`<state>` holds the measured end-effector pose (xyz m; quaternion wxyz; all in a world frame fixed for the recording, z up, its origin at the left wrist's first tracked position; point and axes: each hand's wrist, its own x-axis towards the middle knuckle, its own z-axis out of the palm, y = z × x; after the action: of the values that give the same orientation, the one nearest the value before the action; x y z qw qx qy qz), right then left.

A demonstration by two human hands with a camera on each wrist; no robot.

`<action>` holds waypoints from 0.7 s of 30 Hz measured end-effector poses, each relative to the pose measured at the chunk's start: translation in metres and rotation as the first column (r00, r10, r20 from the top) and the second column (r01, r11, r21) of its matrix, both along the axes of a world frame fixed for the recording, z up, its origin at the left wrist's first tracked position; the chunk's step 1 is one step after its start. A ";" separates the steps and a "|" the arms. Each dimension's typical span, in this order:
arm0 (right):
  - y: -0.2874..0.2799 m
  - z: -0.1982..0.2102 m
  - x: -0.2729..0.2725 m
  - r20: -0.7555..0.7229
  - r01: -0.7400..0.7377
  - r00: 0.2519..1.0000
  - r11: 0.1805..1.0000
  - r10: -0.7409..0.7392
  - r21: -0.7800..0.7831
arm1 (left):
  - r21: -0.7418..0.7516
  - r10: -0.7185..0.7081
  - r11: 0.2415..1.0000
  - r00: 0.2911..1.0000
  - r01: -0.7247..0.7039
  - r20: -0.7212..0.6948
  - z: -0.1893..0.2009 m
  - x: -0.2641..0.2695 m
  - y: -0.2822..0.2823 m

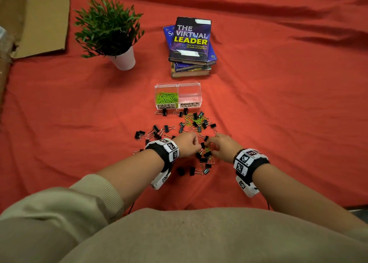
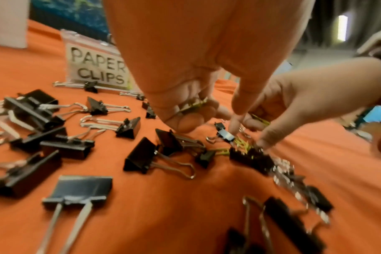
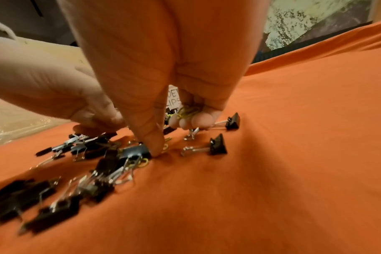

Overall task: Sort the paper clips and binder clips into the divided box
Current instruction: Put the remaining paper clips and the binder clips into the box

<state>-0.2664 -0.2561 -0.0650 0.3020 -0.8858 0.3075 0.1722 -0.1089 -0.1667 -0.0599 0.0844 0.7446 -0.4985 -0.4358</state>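
Note:
A clear divided box (image 1: 200, 92) stands on the red cloth. Its PAPER CLIPS half holds green paper clips (image 1: 166, 98); its BINDER CLIPS half (image 1: 189, 96) looks empty. In front of it, black binder clips (image 1: 203, 160) lie scattered and mixed with green paper clips (image 1: 194, 120). Both hands are down in the near part of the pile, close together. My left hand (image 2: 209, 118) holds a few green paper clips (image 2: 192, 105) in its curled fingers, with its forefinger reaching down. My right hand (image 3: 174, 135) grips green paper clips (image 3: 186, 110) in its curled fingers, and its thumb (image 3: 156, 146) presses on the cloth beside a binder clip (image 3: 135, 151).
A stack of books (image 1: 191, 48) lies behind the box. A potted plant (image 1: 111, 30) stands at the back left, and flat cardboard (image 1: 43, 22) lies in the far left corner. Red cloth (image 1: 278, 103) covers the whole surface.

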 end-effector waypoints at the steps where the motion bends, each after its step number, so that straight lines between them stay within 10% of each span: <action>1: 0.002 0.000 -0.002 0.002 -0.002 1.000 1.000 0.002 0.001 | -0.008 -0.070 0.997 0.996 0.071 0.054 -0.002 -0.001 0.002; 13: 0.019 -0.009 -0.010 0.052 0.002 0.999 0.991 0.005 -0.136 | 0.000 -0.336 0.935 0.882 0.356 0.330 -0.010 -0.007 0.011; 21: 0.017 -0.009 0.000 0.055 0.187 0.981 0.982 -0.187 -0.001 | -0.118 0.005 0.993 0.999 0.000 0.040 -0.009 0.007 0.012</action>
<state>-0.2661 -0.2387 -0.0739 0.3226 -0.8581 0.3816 0.1180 -0.1016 -0.1544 -0.0691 0.1186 0.7477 -0.5239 -0.3903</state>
